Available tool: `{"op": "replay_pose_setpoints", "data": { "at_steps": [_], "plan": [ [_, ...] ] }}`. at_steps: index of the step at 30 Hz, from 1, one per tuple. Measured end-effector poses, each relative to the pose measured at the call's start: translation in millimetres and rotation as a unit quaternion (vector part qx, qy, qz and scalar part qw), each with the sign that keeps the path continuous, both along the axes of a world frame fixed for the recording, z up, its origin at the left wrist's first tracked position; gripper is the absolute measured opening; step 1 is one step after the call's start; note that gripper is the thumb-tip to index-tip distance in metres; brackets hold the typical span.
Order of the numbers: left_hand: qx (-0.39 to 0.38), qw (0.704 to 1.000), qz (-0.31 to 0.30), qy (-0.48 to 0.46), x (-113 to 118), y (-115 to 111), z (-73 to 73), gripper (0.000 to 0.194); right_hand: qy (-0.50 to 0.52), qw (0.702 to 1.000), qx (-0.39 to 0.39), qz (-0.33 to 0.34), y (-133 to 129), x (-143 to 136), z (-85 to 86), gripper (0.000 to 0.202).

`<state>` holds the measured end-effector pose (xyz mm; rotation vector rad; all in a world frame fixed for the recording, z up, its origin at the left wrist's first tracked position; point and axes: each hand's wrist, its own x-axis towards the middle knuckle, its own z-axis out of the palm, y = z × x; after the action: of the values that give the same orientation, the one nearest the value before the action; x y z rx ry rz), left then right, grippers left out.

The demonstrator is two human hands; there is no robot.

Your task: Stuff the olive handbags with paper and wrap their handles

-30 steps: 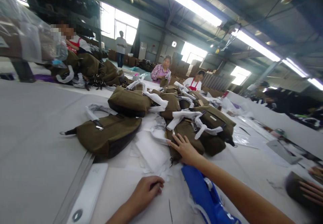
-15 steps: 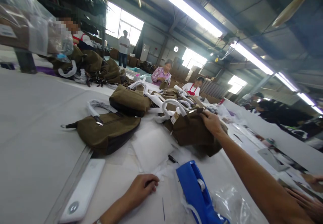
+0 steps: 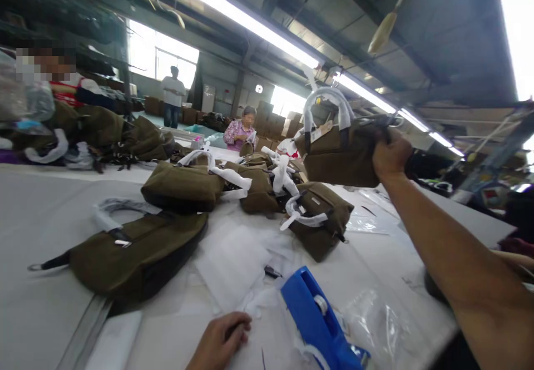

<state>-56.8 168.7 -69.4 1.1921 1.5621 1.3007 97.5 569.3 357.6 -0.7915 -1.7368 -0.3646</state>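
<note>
My right hand grips an olive-brown handbag by its right end and holds it up above the table. White wrapping covers the bag's handle, and a paper tag hangs from it. My left hand rests low over the table with its fingers curled in, and nothing shows in it. Near it lie sheets of thin white packing paper and a blue tape dispenser. Another olive handbag lies below the raised one. At the left, one more handbag lies on its side.
More wrapped-handle bags are heaped across the middle, with a further pile at the far left. Clear plastic lies right of the dispenser. A small black object sits by the paper. Co-workers are beyond the table.
My right hand has lifted the handbag up off the heap, uncovering another bag beneath. My left hand stays curled near the paper. The camera view has turned to the right.
</note>
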Motion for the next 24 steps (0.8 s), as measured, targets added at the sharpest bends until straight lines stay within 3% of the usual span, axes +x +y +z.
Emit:
{"op": "replay_pose_setpoints", "data": {
  "at_steps": [1, 3, 4, 6, 8, 10, 11, 13, 16, 19, 21, 24],
  "plan": [
    [-0.003, 1.0, -0.002, 0.006, -1, 1, -1.3, 0.035, -0.007, 1.0, 0.011, -0.003, -1, 1, -6.2, 0.04],
    [-0.009, 1.0, -0.003, -0.005, -1, 2, -6.6, 0.038, -0.088, 0.996, 0.009, 0.006, -2, 0, -35.8, 0.036],
    [-0.011, 1.0, -0.001, -0.019, -1, 3, -10.2, 0.04, -0.144, 0.989, -0.003, 0.02, -2, -1, -58.0, 0.034],
    [-0.01, 0.999, 0.004, -0.05, 0, 4, -17.7, 0.044, -0.324, 0.943, -0.062, 0.036, -2, -4, -110.4, 0.037],
    [-0.003, 0.997, 0.008, -0.072, 1, 5, -22.7, 0.046, -0.391, 0.913, -0.107, 0.043, -2, -5, -161.0, 0.037],
    [0.003, 0.997, 0.007, -0.08, 1, 4, -23.5, 0.046, -0.431, 0.89, -0.143, 0.039, 2, -4, -195.7, 0.047],
    [0.004, 0.997, 0.006, -0.082, 1, 4, -22.3, 0.045, -0.439, 0.884, -0.158, 0.032, 5, -4, -204.5, 0.053],
    [0.007, 0.996, 0.008, -0.084, 2, 2, -17.6, 0.041, -0.448, 0.874, -0.187, 0.024, 11, -4, -205.4, 0.059],
    [0.008, 0.996, 0.022, -0.08, 5, -1, -9.1, 0.033, -0.444, 0.866, -0.229, 0.039, 13, -10, -182.1, 0.054],
    [0.003, 0.997, 0.025, -0.071, 7, -2, -4.5, 0.027, -0.409, 0.871, -0.256, 0.098, -1, -36, -164.9, 0.046],
    [0.001, 0.997, 0.026, -0.067, 7, -2, -3.5, 0.025, -0.379, 0.866, -0.281, 0.166, -19, -67, -170.6, 0.041],
    [0.003, 0.998, 0.03, -0.06, 6, -2, -3.3, 0.025, -0.331, 0.83, -0.361, 0.266, -54, -133, -205.2, 0.031]
  ]
}}
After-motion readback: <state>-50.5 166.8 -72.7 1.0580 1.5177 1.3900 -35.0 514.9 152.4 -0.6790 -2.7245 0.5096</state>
